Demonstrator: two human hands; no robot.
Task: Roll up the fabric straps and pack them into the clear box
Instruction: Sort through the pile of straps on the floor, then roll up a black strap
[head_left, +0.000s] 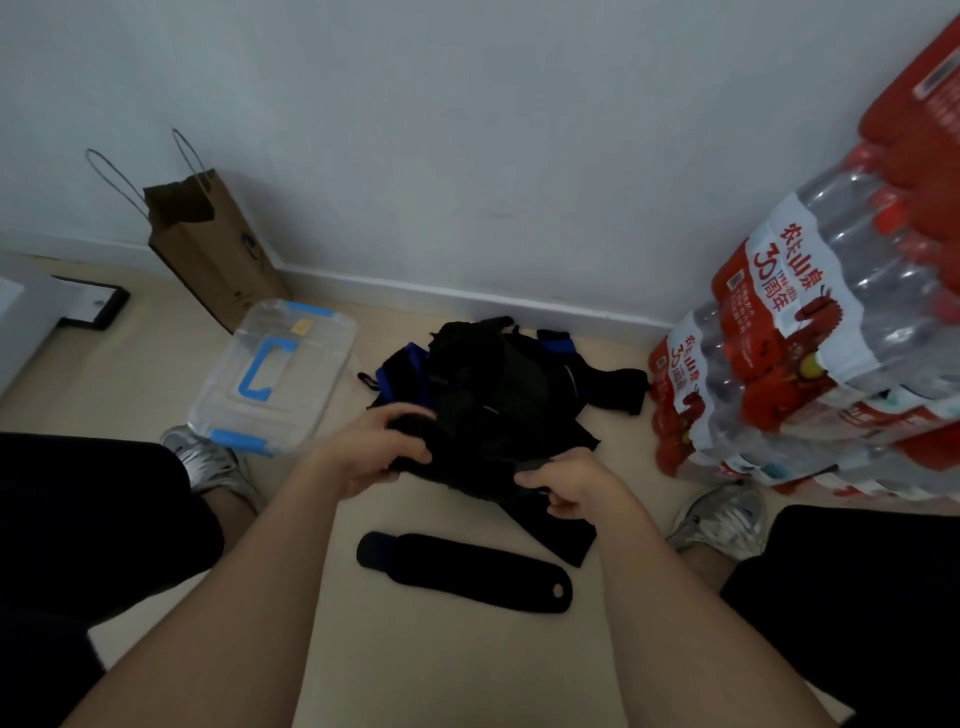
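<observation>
A heap of black and blue fabric straps (498, 384) lies on the floor near the wall. My left hand (371, 449) grips the rolled end of a black strap (467, 462) held just above the floor. My right hand (569, 486) pinches the same strap's other part, whose loose end hangs down toward the floor. A separate black strap (462, 571) lies flat on the floor in front of me. The clear box (275, 371), with a blue handle and blue clips, stands to the left with its lid on.
A brown paper bag (213, 254) leans at the wall behind the box. Shrink-wrapped packs of water bottles (810, 332) are stacked at the right. My two shoes (218, 467) (722, 519) and dark-clothed knees flank the work spot. A black-framed board (93, 306) lies far left.
</observation>
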